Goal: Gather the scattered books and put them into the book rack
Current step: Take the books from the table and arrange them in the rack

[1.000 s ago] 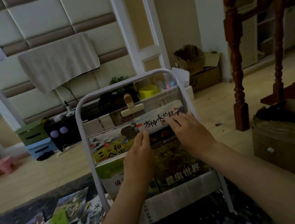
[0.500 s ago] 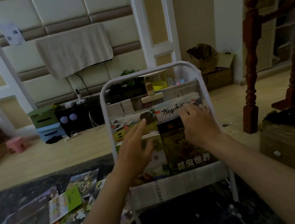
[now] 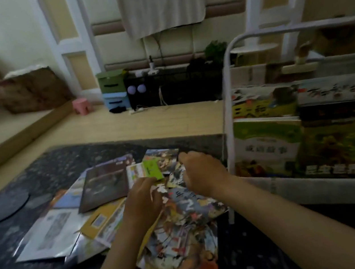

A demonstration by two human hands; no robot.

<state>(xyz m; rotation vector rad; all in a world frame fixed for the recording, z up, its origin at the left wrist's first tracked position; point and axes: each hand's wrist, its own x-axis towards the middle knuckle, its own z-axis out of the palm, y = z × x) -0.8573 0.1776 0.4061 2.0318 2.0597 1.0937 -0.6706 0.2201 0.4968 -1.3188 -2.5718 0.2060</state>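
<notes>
— Entry one: the hands?

— My left hand [image 3: 142, 201], lower centre of the frame, back upward, fingers bent down onto the heap. My right hand [image 3: 201, 172], just to its right, knuckles up, fingers curled at the upper edge of an illustrated book [image 3: 185, 215]. The picture is smeared here, so I cannot tell whether either hand has a cover gripped or is only touching it.

— Entry two: the books?

— Scattered books [image 3: 104, 207], overlapping in a loose heap on a dark speckled rug [image 3: 16, 184], centre to lower left. Among them:
- a brown-covered book [image 3: 105, 184], lying on top at the heap's upper left
- a slim green booklet [image 3: 152, 166], just beyond my left fingers
- a silver-grey book [image 3: 48, 235], at the heap's left edge

— Entry three: the rack?

— Book rack [image 3: 230, 92], white tube frame, upright, right side of the frame, just beside the heap. The front tier holds a green-covered book [image 3: 267, 142] and a dark-covered book [image 3: 341, 137] side by side. The tier behind holds two more, with covers facing me.

— Remainder?

— Pink stool [image 3: 81, 105] and a green box [image 3: 111, 82] stacked on a blue box [image 3: 115, 100], upper centre by the wall. Beige cloth [image 3: 161, 0] hanging at top centre.
</notes>
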